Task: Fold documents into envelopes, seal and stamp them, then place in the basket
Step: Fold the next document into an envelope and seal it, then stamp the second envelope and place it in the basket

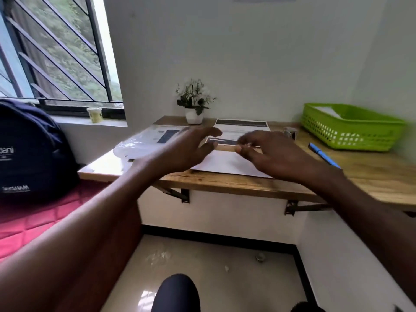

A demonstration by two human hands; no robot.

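**Hands poised over a white sheet on the wall-mounted bench**

White walls and a barred window (56, 52) frame a wooden bench (225, 182) on folding brackets. A dark backpack (29, 149) sits on the red bed at left. At the bench's far right stands the green basket (351, 129), with something white already inside. A printed document (242, 126) lies at the back; nearer, a white sheet or envelope (227, 163) lies flat, which of the two I cannot tell.

Both hands hover above it. The left hand (191, 149) is spread, its grip wide and empty. The right hand (270, 152) has loosely curled fingers; blur hides whether its grip pinches anything.

A hurried grab could skew the paper or knock the blue pen (324, 155) off the edge.
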